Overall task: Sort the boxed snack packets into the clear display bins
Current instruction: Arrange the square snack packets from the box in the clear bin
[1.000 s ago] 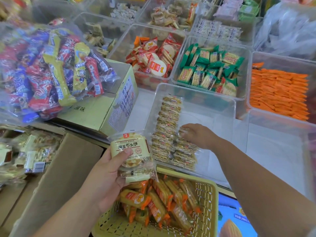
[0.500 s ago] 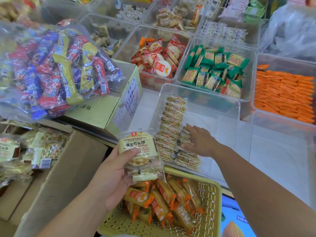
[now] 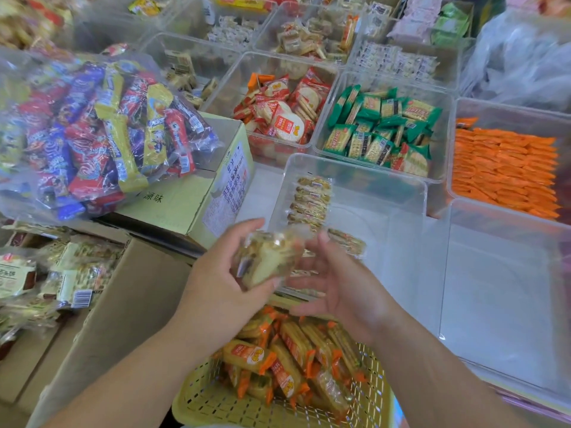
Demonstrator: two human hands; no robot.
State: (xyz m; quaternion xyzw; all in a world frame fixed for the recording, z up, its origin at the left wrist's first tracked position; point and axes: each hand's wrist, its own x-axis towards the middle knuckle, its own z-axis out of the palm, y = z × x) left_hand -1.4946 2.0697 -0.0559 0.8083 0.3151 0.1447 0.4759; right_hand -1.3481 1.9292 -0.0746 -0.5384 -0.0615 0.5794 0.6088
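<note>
the left hand [image 3: 216,282] gripped a small stack of biscuit packets [image 3: 265,261], thumb and fingers curled round it, just in front of the near clear bin [image 3: 355,168]. the right hand [image 3: 340,288] was close beside the stack, fingers apart and relaxed; blur hid whether they touched the wrapping. in that bin one row of the same packets [image 3: 310,199] stood on edge along the left wall. a second row [image 3: 346,242] had only begun beside it, so the two covered just the left part of the bin floor. the open cardboard box [image 3: 129,298] on the left held many more boxed packets [image 3: 71,273]. the job looked early: a small share binned, the held stack next, most of the box left to sort.
</note>
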